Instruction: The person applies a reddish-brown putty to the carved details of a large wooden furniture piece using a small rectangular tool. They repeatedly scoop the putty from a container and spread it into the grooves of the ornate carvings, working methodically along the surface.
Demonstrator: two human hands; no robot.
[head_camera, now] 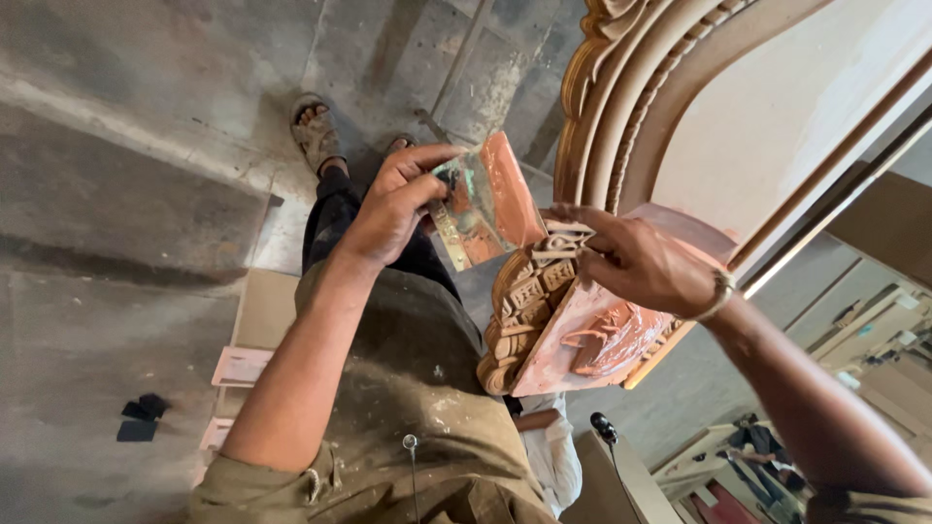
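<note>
My left hand (pixel 393 209) pinches a thin, stiff putty blade (pixel 485 199); my right hand (pixel 646 262) grips the carved wooden block (pixel 539 311), seemingly heavy, putty-slick; hold its bare carved edge.

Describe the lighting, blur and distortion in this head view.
Head view: daylight falls bright on the pale panel, nearly washed out; the floor is dim and shadowed; the left hand and right hand are fairly sharp; wide-angle lens bends the carved frame and forearms outward.
</note>
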